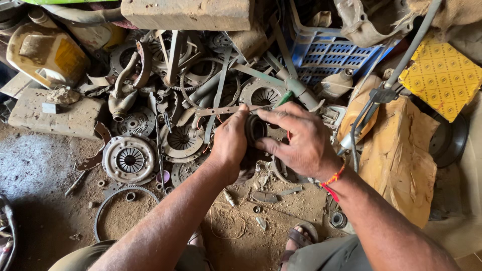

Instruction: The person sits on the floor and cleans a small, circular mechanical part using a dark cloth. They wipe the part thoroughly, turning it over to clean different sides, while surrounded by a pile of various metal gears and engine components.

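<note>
Left hand (230, 140), right hand (296, 138): both gripping black ring (255, 128) | right of clutch plate (129, 159) | fitting unfinished, judged.

The ground under me is a bare dirt floor (45, 170), dusty and oil-dark. Lying on it at left is a round clutch pressure plate (129, 160), and just nearer a thin ring gear (108, 203), half sunk in the dirt. Farther left a flat stone slab (60, 118) rests on the floor. Small scrap lies near my feet: a loop of thin wire (227, 226) and a small bearing (338, 219) at right. Far across the scene, a heap of rusted clutch parts (201, 95) covers the floor.
</note>
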